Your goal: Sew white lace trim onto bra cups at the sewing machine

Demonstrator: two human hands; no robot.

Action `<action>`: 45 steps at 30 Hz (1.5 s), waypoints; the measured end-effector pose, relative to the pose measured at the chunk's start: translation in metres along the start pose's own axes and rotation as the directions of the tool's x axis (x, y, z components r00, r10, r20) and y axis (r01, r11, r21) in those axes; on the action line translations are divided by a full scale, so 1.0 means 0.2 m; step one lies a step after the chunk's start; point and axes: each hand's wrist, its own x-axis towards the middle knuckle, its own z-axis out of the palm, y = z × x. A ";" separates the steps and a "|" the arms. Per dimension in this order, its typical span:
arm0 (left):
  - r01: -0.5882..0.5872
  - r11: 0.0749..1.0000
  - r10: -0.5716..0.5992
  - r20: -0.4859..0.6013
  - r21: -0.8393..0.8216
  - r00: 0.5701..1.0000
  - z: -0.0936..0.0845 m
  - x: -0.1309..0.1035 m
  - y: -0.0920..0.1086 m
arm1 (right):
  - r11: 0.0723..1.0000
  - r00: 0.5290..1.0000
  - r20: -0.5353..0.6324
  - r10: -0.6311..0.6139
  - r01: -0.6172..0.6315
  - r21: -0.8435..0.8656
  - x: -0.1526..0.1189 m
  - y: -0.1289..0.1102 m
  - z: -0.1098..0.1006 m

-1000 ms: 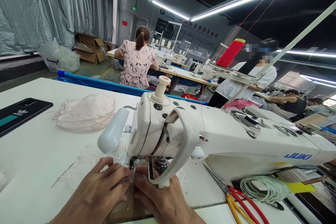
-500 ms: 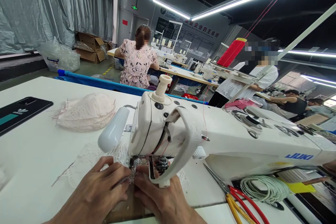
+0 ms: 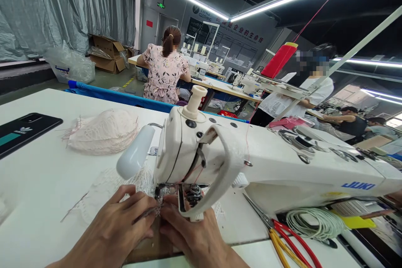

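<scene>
A white sewing machine [image 3: 213, 155] stands before me, its needle area hidden behind the take-up guard and my fingers. White lace fabric [image 3: 106, 188] lies under the machine head and spreads out to the left, a dark thread end trailing from it. My left hand [image 3: 125, 222] is closed on the lace edge just left of the needle area. On the other side, my right hand [image 3: 191, 226] pinches the lace close to the presser foot, partly covered by the guard. A stack of pale lace cups [image 3: 103, 132] rests further back on the left.
A black phone [image 3: 28, 132] lies at the table's left. Scissors with red and yellow handles [image 3: 282, 238] and a coil of pale cord [image 3: 317, 222] sit to the right. A red thread cone [image 3: 279, 60] stands behind the machine. Other people work beyond the blue cloth edge [image 3: 119, 96].
Both hands stay almost where they were, with only slight finger shifts at the lace. The red thread above the machine has swung a little.
</scene>
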 end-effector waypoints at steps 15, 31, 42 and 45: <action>-0.010 0.999 0.010 -0.005 0.054 1.000 0.01 0.00 0.00 | 0.999 0.997 -0.077 -0.018 0.015 -0.039 -0.01 0.02 0.00; -0.069 0.993 0.068 0.021 0.098 0.997 0.02 -0.04 -0.01 | 0.991 0.990 -0.075 -0.123 0.118 -0.067 -0.03 0.02 0.08; -0.094 0.989 0.095 -0.006 0.114 0.995 0.03 -0.02 -0.01 | 0.993 0.987 -0.119 -0.109 0.102 -0.065 -0.02 0.03 0.07; -0.098 0.982 0.097 0.018 0.160 0.995 0.02 -0.03 -0.03 | 0.992 0.986 -0.132 -0.103 0.092 -0.083 -0.02 0.04 0.07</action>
